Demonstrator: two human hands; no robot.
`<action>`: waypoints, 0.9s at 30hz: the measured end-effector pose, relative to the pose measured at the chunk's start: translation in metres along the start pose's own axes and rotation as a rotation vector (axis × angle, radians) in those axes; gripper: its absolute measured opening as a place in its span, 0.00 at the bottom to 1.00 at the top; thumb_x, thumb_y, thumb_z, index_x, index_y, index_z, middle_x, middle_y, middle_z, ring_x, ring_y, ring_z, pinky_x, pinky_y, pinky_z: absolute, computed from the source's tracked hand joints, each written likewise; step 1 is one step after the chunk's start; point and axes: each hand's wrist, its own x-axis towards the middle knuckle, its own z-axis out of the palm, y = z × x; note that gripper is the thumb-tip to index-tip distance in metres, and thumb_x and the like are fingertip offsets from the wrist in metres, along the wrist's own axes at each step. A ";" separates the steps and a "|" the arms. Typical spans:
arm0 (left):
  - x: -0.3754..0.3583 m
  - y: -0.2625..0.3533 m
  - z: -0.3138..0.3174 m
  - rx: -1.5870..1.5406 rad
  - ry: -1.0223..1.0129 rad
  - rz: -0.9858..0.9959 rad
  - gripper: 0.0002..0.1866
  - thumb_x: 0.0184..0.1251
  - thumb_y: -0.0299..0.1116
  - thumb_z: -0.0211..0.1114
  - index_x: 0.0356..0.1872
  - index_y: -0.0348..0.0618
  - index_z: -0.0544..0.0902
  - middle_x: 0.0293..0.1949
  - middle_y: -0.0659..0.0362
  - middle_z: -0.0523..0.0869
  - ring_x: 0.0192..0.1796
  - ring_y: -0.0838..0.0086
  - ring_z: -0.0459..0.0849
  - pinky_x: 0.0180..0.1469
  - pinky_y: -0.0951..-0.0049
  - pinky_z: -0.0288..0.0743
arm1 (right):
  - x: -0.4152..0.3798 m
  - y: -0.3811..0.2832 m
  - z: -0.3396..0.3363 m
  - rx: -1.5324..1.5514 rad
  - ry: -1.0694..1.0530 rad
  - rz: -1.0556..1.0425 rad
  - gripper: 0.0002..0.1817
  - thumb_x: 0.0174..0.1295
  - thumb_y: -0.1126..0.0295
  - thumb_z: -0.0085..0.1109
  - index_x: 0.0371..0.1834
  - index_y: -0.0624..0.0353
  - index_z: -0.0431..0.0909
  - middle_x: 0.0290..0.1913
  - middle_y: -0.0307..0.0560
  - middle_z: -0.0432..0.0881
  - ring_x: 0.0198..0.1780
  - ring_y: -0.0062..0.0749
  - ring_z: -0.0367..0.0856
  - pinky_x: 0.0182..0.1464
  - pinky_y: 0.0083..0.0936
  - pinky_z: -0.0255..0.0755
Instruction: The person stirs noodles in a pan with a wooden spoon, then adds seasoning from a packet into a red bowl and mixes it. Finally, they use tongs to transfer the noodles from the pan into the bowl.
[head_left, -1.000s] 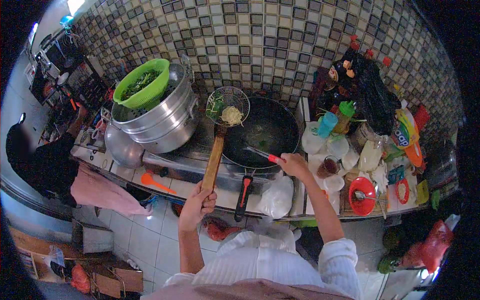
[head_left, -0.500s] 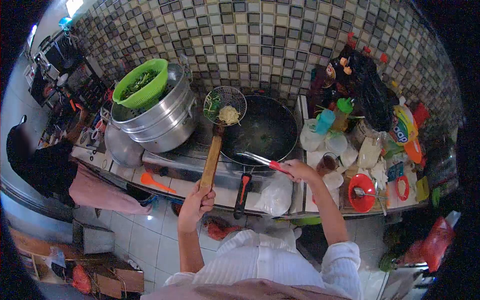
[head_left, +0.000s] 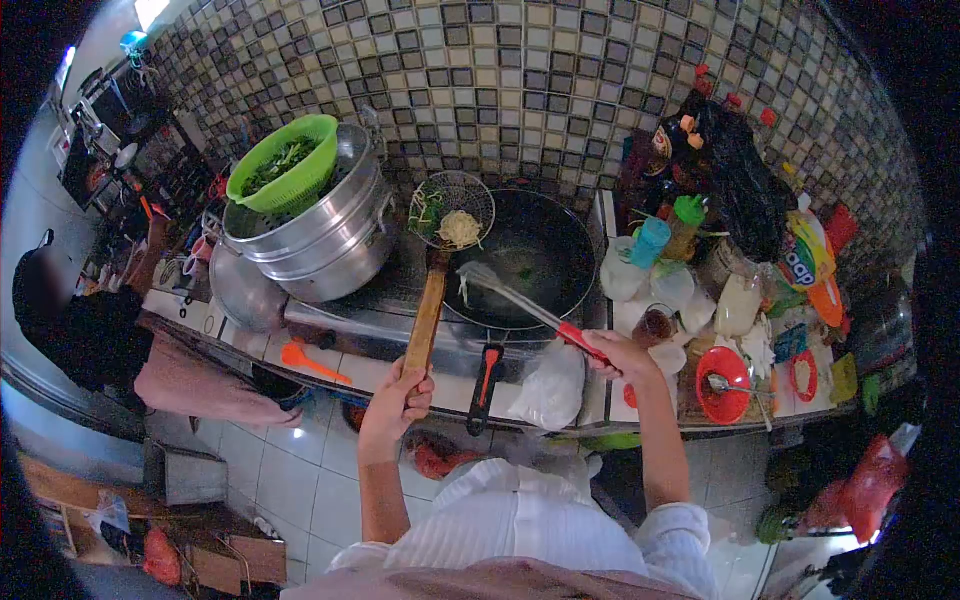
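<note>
My left hand (head_left: 398, 403) is closed around the wooden handle of a wire skimmer (head_left: 474, 193), its basket held up beside the wok's left rim. Leafy greens (head_left: 425, 210) and a small pile of pale noodles (head_left: 460, 229) lie in the mesh. In my right hand (head_left: 622, 358) are metal tongs (head_left: 522, 302) with red grips, slanting across the front of the wok (head_left: 545, 255). A pale strand hangs at their tips, just below the skimmer's basket. Dark liquid with a bit of green shows in the wok, whose black handle (head_left: 485, 390) points toward me.
A steamer pot (head_left: 330, 260) bears a green basket (head_left: 318, 150) of leaves. An orange spoon (head_left: 310, 362) lies on the counter edge. A plastic bag (head_left: 550, 388), a red bowl (head_left: 722, 400) and several bottles stand right. Another person (head_left: 90, 335) is at far left.
The tongs have shifted left toward the skimmer, and a pale strand now shows at their tips. My right hand moved slightly right and down. The skimmer has stayed nearly still.
</note>
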 end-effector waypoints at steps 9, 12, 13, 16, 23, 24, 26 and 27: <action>0.006 -0.009 0.003 -0.013 -0.051 -0.057 0.07 0.61 0.31 0.52 0.38 0.45 0.67 0.22 0.64 0.67 0.17 0.88 0.60 0.13 0.90 0.51 | -0.026 -0.045 0.005 0.003 0.185 -0.255 0.15 0.60 0.52 0.46 0.33 0.53 0.67 0.14 0.31 0.63 0.10 0.11 0.53 0.09 0.10 0.46; 0.002 -0.011 0.008 -0.027 -0.051 -0.074 0.07 0.61 0.31 0.52 0.38 0.45 0.67 0.22 0.64 0.67 0.17 0.88 0.60 0.13 0.90 0.51 | -0.028 -0.061 0.015 -0.122 0.348 -0.319 0.17 0.60 0.51 0.46 0.29 0.53 0.67 0.14 0.30 0.62 0.11 0.10 0.54 0.10 0.09 0.46; 0.002 -0.012 0.009 -0.030 -0.054 -0.077 0.07 0.61 0.31 0.52 0.38 0.44 0.67 0.22 0.64 0.67 0.17 0.89 0.60 0.13 0.91 0.51 | -0.023 -0.061 0.012 -0.122 0.347 -0.319 0.17 0.60 0.51 0.46 0.29 0.53 0.67 0.14 0.30 0.62 0.11 0.10 0.54 0.10 0.09 0.46; 0.003 -0.013 0.009 -0.023 -0.101 -0.093 0.07 0.61 0.31 0.51 0.39 0.44 0.66 0.22 0.64 0.67 0.17 0.89 0.60 0.13 0.91 0.51 | -0.004 -0.054 0.007 -0.568 0.529 -0.451 0.21 0.57 0.48 0.46 0.33 0.57 0.72 0.17 0.45 0.74 0.18 0.32 0.73 0.21 0.30 0.66; 0.001 -0.015 0.010 -0.022 -0.071 -0.105 0.08 0.61 0.31 0.53 0.39 0.46 0.66 0.22 0.66 0.65 0.17 0.90 0.60 0.11 0.93 0.51 | -0.019 -0.060 0.035 -1.192 0.876 -0.466 0.20 0.58 0.50 0.42 0.32 0.57 0.71 0.24 0.57 0.77 0.28 0.54 0.76 0.29 0.46 0.68; 0.001 -0.015 0.010 -0.030 -0.060 -0.099 0.08 0.61 0.31 0.53 0.39 0.46 0.66 0.22 0.66 0.66 0.17 0.90 0.60 0.12 0.93 0.51 | -0.021 -0.061 0.036 -1.201 0.902 -0.434 0.20 0.58 0.50 0.42 0.32 0.57 0.71 0.24 0.56 0.77 0.27 0.54 0.76 0.29 0.46 0.68; 0.001 -0.016 0.007 -0.039 -0.050 -0.094 0.08 0.61 0.31 0.53 0.39 0.46 0.66 0.22 0.66 0.66 0.17 0.90 0.60 0.12 0.93 0.51 | -0.026 -0.063 0.035 -1.166 0.907 -0.438 0.21 0.58 0.50 0.42 0.33 0.58 0.71 0.24 0.58 0.77 0.28 0.55 0.76 0.30 0.46 0.68; 0.003 -0.016 0.004 -0.041 -0.057 -0.099 0.07 0.61 0.30 0.51 0.39 0.46 0.66 0.22 0.64 0.66 0.17 0.89 0.60 0.12 0.91 0.50 | -0.027 -0.064 0.034 -1.130 0.913 -0.445 0.22 0.58 0.49 0.42 0.33 0.59 0.71 0.24 0.59 0.77 0.29 0.55 0.76 0.30 0.46 0.68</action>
